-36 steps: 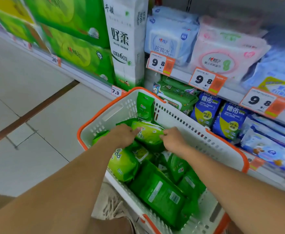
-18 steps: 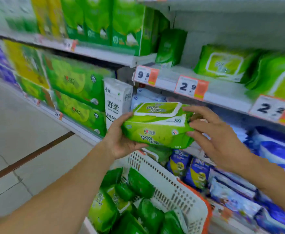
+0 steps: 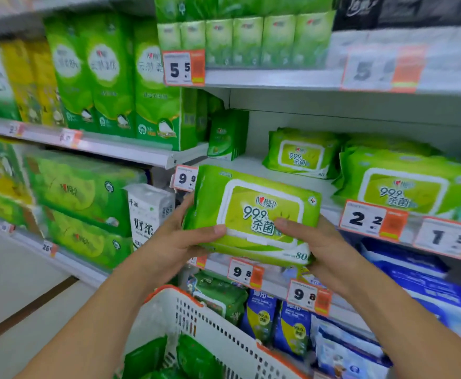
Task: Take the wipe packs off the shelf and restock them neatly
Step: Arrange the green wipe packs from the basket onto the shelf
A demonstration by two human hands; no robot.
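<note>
Gripping one soft, glossy green wipe pack (image 3: pixel 254 214), rectangular with a white-rimmed lid, the left hand (image 3: pixel 174 239) and right hand (image 3: pixel 317 242) clamp its ends before the white shelf (image 3: pixel 251 170); perforated white plastic basket (image 3: pixel 224 332), orange-rimmed, below.

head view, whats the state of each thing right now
wipe pack: lid shut, held up in front of the shelf, label toward the camera
left hand: grips the pack's left end
right hand: grips the pack's right end
basket: holds green packs
shelf: bare spot at its left, two stacks of matching packs to the right
</note>
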